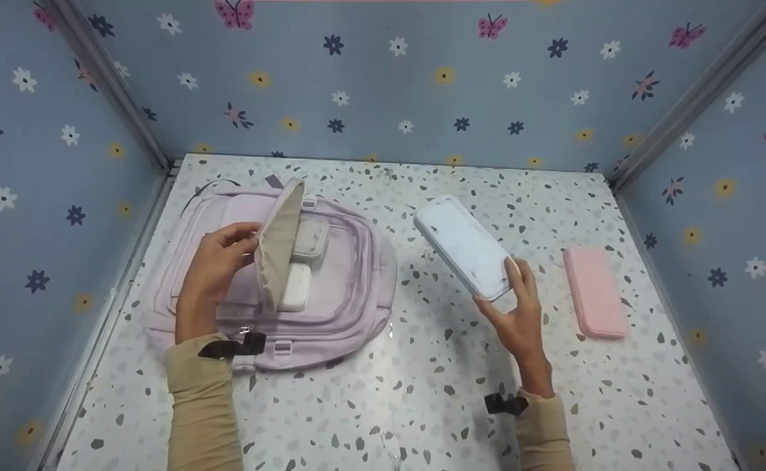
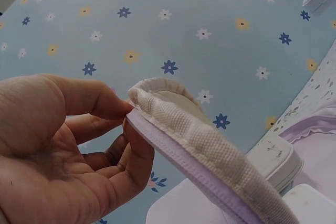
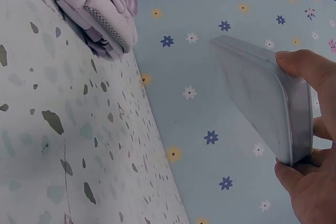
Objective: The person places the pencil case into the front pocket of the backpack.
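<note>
A lilac backpack [image 1: 369, 275] lies flat on the left of the table. The left hand [image 1: 216, 258] pinches the edge of its front pocket flap [image 1: 281, 252] between thumb and fingers and holds it raised, beige lining showing. Inside the pocket lie a small grey box [image 1: 312, 239] and a small white box [image 1: 296, 288], both partly hidden by the flap. Right of the backpack, the right hand [image 1: 520, 320] grips a pale blue rectangular case [image 1: 464, 245] by its near end. The right wrist view shows this case [image 3: 257, 93] tilted and lifted off the table.
A pink rectangular case [image 1: 595, 291] lies on the speckled white table [image 1: 383, 405], to the right of the right hand. Blue flowered panels [image 1: 383, 78] stand along the back and both sides. A buckle [image 1: 282, 350] sits at the backpack's near edge.
</note>
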Available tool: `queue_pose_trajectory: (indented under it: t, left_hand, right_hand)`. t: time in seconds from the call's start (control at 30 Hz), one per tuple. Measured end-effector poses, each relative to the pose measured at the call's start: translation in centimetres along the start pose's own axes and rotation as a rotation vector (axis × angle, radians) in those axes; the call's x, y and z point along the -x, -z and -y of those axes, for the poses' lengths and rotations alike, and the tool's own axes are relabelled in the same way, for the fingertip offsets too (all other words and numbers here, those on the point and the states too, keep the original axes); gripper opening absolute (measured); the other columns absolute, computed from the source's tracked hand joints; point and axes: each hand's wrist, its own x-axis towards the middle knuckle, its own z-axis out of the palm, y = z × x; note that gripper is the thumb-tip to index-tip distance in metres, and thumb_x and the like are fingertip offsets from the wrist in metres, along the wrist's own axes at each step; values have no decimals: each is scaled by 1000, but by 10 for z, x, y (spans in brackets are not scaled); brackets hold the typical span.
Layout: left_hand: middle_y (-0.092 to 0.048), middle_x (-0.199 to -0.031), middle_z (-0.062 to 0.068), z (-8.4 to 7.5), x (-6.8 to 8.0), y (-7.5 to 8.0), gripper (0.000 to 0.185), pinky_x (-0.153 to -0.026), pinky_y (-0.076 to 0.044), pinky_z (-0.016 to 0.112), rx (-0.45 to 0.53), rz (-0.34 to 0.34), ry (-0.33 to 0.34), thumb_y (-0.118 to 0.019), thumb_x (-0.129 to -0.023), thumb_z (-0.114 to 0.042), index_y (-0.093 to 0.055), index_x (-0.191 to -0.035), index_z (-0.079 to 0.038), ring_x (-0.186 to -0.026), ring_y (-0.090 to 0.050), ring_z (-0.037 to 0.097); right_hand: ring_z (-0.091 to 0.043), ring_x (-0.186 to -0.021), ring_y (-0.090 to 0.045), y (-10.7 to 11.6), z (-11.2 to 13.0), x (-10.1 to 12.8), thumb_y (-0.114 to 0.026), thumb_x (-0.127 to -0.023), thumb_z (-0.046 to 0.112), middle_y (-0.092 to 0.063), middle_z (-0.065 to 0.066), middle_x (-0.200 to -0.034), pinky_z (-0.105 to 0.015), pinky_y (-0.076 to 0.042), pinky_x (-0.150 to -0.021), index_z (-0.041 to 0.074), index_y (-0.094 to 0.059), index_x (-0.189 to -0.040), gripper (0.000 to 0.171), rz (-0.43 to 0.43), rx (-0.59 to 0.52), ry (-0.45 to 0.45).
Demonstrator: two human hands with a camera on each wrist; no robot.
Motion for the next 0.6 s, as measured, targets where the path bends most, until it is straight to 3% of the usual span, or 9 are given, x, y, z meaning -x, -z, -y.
queue_pose_trajectory:
  t: [0.1, 0.33, 0.5, 0.6]
  left_hand:
    - [-60, -99, -3, -1, 1, -1, 32, -80, -52, 19, 5, 1, 1, -50, -96, -2, -52, -125, 11, -90, -59, 7]
    - [-58, -99, -4, -1, 2, -1, 31, -79, -51, 18, -29, -6, 22, -50, -96, -5, -53, -125, 7, -88, -58, 7]
    - [-58, -101, -3, -1, 2, -1, 31, -79, -52, 18, -51, -6, 21, -50, -96, -4, -54, -125, 6, -91, -58, 7]
    - [-56, -100, -2, -1, 2, -1, 31, -79, -52, 18, -77, -4, 23, -49, -96, -5, -53, -126, 6, -91, -57, 8]
  right_hand:
    - [-29, -132, -39, -5, -7, 2, -83, -73, 10, -36, -17, -146, -15, -28, -107, 3, -41, -143, 83, 26, -8, 9]
    - [-32, -131, -39, -16, 12, 1, -83, -70, 6, -35, -18, -147, -13, -28, -105, -1, -41, -142, 83, 82, -30, 22]
    - [-41, -132, -38, -21, 41, 0, -82, -71, 3, -33, -26, -146, -38, -37, -106, -6, -41, -139, 80, 149, -29, 12]
    - [-42, -133, -37, -28, 42, 1, -82, -71, 3, -32, -28, -146, -53, -38, -102, -6, -42, -139, 80, 185, -44, 3]
